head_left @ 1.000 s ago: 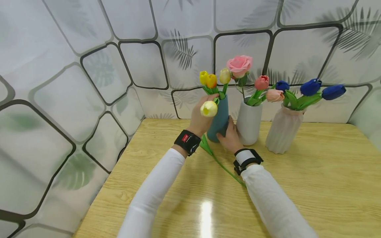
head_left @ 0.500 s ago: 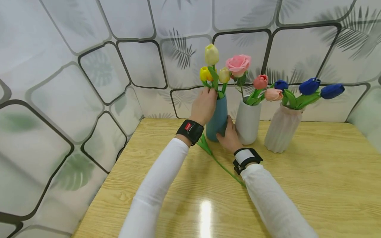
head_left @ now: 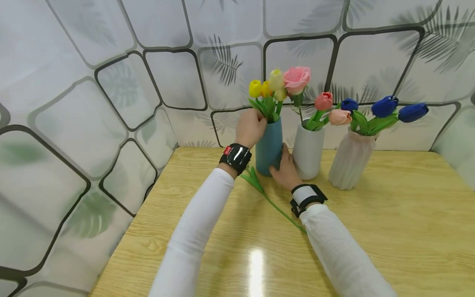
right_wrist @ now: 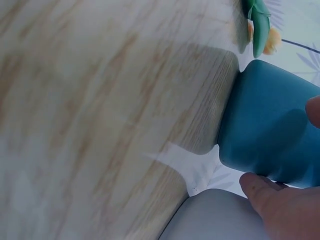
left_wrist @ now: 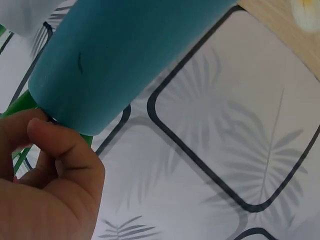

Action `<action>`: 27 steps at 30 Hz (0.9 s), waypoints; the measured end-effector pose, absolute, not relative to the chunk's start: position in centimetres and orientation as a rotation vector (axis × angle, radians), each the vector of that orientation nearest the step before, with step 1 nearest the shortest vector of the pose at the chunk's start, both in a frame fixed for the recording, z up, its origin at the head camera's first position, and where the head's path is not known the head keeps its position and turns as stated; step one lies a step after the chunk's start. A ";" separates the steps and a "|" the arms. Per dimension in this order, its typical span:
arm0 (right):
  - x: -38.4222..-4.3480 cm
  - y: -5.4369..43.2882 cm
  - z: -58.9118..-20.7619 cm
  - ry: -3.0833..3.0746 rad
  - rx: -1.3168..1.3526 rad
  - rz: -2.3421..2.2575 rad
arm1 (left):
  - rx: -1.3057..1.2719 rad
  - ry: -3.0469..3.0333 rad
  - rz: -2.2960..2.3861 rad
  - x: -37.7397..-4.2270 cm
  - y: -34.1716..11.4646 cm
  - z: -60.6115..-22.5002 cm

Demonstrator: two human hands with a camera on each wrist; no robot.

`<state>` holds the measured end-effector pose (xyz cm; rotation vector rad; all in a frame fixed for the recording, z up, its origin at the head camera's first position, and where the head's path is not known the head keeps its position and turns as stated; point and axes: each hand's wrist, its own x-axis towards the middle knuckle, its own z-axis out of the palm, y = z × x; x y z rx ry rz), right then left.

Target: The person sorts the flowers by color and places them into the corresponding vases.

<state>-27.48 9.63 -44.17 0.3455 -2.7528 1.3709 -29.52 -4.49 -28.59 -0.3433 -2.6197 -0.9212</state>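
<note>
At the mouth of a blue vase, my left hand pinches the stem of a pale yellow tulip. In the left wrist view, thumb and forefinger of this hand meet right at the vase's rim, with green stem beside them. Yellow and orange tulips stand in the same vase. My right hand holds the vase low down, thumb in front and fingers along its right side. The right wrist view has the vase between thumb and fingers.
Close on the right stands a white vase with a pink rose and tulips. Farther right, a ribbed pinkish vase holds blue tulips. A loose green-stemmed flower lies on the wooden table between my arms.
The pale tulip has swung from hanging in front of the vase to upright, then sunk lower into it among the other tulips. My right hand stays on the vase.
</note>
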 end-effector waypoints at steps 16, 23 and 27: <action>-27.6 9.9 -44.3 -2.771 0.330 1.399 | -0.197 -2.595 -1.096 -27.3 -6.0 -34.0; -27.2 9.8 -44.6 -2.881 0.311 1.281 | -0.256 -2.718 -0.957 -26.1 -6.7 -36.2; -26.6 9.6 -44.8 -2.935 0.326 1.264 | -0.290 -2.811 -0.871 -24.8 -6.8 -37.4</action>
